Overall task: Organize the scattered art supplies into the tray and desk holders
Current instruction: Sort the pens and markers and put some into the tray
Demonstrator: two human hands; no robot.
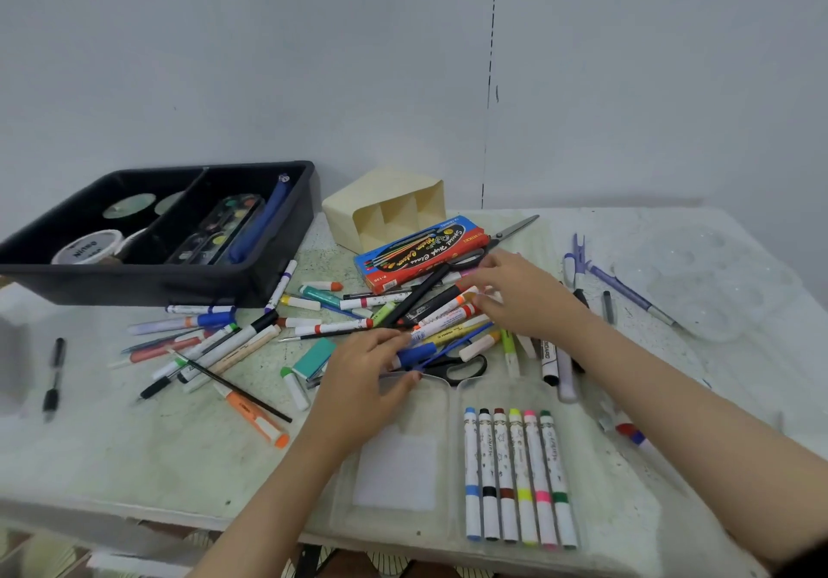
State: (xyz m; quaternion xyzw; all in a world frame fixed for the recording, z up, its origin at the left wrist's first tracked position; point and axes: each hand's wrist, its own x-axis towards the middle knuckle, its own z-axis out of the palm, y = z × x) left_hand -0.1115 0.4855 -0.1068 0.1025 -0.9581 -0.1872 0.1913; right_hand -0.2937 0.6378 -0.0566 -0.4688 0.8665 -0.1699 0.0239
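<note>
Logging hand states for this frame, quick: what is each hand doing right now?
Left hand: pinches the blue-capped marker.
Right hand: fingers down in the marker pile; a grip cannot be told.

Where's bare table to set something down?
Front-left table, bordered by black pen, orange marker and near edge; also the clear case's left half. Crowded: marker pile before the black tray, where the left hand pinches a blue-capped marker.

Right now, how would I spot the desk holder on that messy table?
Find the black tray at the back left of the table. Just right of it, behind the red-and-blue box, is the cream holder. It alone lies tipped on its side, divided openings facing you.
</note>
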